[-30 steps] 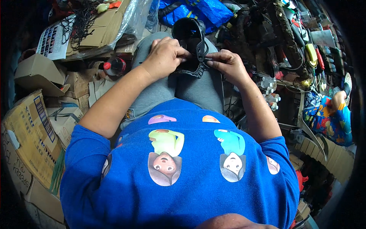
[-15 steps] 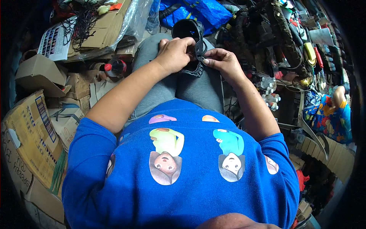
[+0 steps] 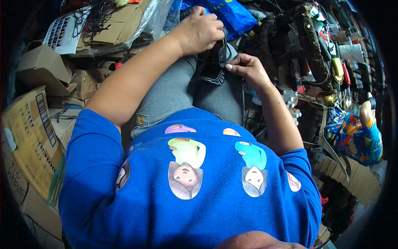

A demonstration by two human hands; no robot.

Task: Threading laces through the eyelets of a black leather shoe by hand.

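In the head view, the left hand (image 3: 199, 31) is lifting away from the near part of a black shoe-like piece (image 3: 223, 58) and is now hanging over its far end, toward a blue plastic bag (image 3: 236, 16). Its fingers are curling loosely inward; whether they are gripping anything fine, such as a thread, I cannot tell. The right hand (image 3: 247, 68) is staying low at the near side, its thumb and forefinger pinching together on the edge of the piece, the other fingers folding in behind. With the left hand drawing off, the right pinch seems to be doing the steadying alone. The piece is resting between the knees on grey trousers (image 3: 166, 89), its gathered edge facing the body.

Around the lap, the room is crowding in. On the left, an open cardboard box (image 3: 43, 68) is standing beyond a yellowish carton (image 3: 31, 137), while dark cords (image 3: 97, 20) are lying tangled over flat cardboard (image 3: 118, 27). On the right, clear bottles (image 3: 292, 103) are clustering near the knee, and another person in a bright patterned garment (image 3: 354, 139) is sitting farther off.
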